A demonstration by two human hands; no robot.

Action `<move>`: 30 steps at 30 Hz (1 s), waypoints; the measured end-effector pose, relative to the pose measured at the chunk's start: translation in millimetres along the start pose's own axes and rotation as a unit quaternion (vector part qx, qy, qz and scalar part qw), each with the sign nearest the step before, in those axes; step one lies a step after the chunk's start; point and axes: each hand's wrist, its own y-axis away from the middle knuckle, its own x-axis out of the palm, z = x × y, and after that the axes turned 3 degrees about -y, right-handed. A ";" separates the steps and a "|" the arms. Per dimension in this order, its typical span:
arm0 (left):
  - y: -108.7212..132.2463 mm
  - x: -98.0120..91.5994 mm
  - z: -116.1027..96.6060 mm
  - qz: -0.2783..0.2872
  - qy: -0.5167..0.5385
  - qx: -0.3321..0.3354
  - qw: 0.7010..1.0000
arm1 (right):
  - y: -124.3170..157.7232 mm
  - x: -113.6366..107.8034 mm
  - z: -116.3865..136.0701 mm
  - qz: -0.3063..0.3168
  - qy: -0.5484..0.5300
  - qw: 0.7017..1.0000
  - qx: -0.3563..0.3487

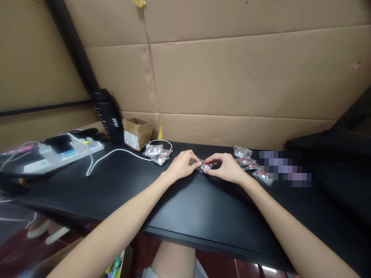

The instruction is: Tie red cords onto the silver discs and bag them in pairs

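Observation:
Both hands meet over the middle of the black table [185, 208]. Between them is a small clear plastic packet [205, 166] with something red in it. My left hand [183, 164] pinches the packet's left edge between thumb and fingers. On its right side, my right hand [224, 166] has thumb and index finger closed on the packet, with a gap between them further back. Similar packets [159, 153] lie in a small pile to the left, near the box. Several more packets [246, 162] with red parts are spread to the right of my right hand.
An open cardboard box [137, 133] stands at the back left beside a black bottle [108, 117]. A white power strip [63, 156] and white cable [116, 150] lie at left. Dark fabric [342, 170] is at right, beside a blurred patch. Cardboard walls the back.

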 end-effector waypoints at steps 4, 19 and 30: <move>0.0 0.3 1.7 -0.003 0.012 0.004 1.000 | 1.1 -4.6 -5.3 0.024 -0.008 1.000 -0.003; -1.8 -4.6 6.8 0.069 0.094 0.062 0.991 | -0.8 -4.3 -13.7 -0.024 0.031 0.999 -0.034; 0.3 -4.4 2.7 0.093 0.065 0.068 0.991 | -0.6 -3.0 -17.0 0.011 -0.052 0.997 0.054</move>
